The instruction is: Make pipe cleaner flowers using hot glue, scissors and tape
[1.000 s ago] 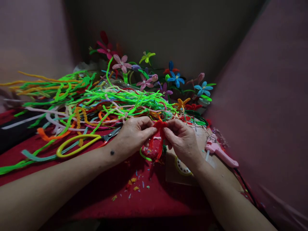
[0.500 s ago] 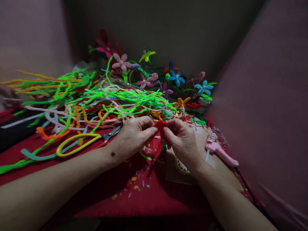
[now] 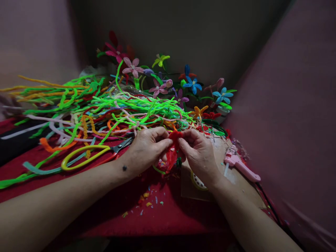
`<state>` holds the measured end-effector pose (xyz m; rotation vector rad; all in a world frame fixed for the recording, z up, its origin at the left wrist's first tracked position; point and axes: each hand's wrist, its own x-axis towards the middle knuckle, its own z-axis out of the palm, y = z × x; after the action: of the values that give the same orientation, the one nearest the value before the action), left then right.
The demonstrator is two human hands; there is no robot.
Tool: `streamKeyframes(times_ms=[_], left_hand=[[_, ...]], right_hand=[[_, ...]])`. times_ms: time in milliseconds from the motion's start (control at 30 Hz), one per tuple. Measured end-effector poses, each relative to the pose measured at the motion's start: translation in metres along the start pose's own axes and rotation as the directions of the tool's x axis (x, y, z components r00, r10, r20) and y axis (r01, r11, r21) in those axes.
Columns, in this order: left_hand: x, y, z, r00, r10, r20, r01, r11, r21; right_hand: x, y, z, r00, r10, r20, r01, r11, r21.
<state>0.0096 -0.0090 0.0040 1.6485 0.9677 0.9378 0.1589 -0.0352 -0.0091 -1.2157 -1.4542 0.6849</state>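
A red fuzzy piece [image 3: 175, 135] is pinched between my two hands near the middle of the view, with red strands [image 3: 172, 159] hanging below it. My left hand [image 3: 151, 148] grips its left side between thumb and fingers. On the right side, my right hand [image 3: 198, 150] holds it the same way. Yellow-handled scissors [image 3: 86, 154] lie beside my left wrist, their blades partly behind that hand. Under my right hand is a round yellow-rimmed item [image 3: 198, 182], partly covered.
Many green, orange and pink fuzzy stems [image 3: 147, 108] are heaped behind my hands. Fuzzy flowers [image 3: 193, 85] stand at the back. A pink glue gun [image 3: 243, 166] rests on a board [image 3: 236, 189] at right. Small scraps [image 3: 148, 204] dot the red cloth [image 3: 131, 224].
The red strands hanging below my fingers have shifted and now hang closer together. Both hands have stayed nearly in place, still pinching the red piece.
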Motion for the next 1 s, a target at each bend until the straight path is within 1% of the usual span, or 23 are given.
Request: streamKeyframes(times_ms=[367, 433, 500, 567, 667, 767, 900, 1000], left_hand=[[-0.0001, -0.0012, 0.0001, 1.000, -0.011, 0.011, 0.011, 0.999, -0.041], [0.0000, -0.0010, 0.0000, 1.000, -0.004, 0.006, 0.004, 0.999, -0.046], [0.0002, -0.0002, -0.0006, 1.000, 0.009, -0.003, -0.009, 0.999, -0.054], [0.0007, 0.0011, -0.0016, 1.000, 0.023, -0.016, -0.024, 0.998, -0.056], [0.0022, 0.0029, -0.0033, 0.999, 0.038, -0.032, -0.039, 0.998, -0.056], [0.0027, 0.0033, -0.0043, 0.998, 0.041, -0.049, -0.044, 0.997, -0.061], [0.0017, 0.0026, -0.0038, 0.998, 0.027, -0.050, -0.031, 0.997, -0.076], [0.0022, 0.0023, -0.0030, 0.996, 0.056, -0.074, -0.060, 0.996, -0.059]], right_hand=[[0.0008, 0.0009, 0.0022, 1.000, -0.001, 0.007, 0.001, 1.000, 0.029], [0.0005, -0.0001, 0.0022, 1.000, 0.012, 0.009, -0.013, 0.997, 0.078], [0.0002, -0.0018, 0.0019, 1.000, 0.030, 0.007, -0.030, 0.986, 0.164], [-0.0002, -0.0038, 0.0016, 0.998, 0.068, 0.018, -0.071, 0.969, 0.236], [-0.0013, -0.0061, 0.0015, 0.983, 0.162, 0.084, -0.179, 0.949, 0.258], [-0.0028, -0.0065, 0.0024, 0.951, 0.247, 0.186, -0.288, 0.926, 0.245], [-0.0040, -0.0042, 0.0040, 0.915, 0.277, 0.294, -0.365, 0.881, 0.303], [-0.0039, -0.0021, 0.0051, 0.907, 0.289, 0.305, -0.386, 0.861, 0.332]])
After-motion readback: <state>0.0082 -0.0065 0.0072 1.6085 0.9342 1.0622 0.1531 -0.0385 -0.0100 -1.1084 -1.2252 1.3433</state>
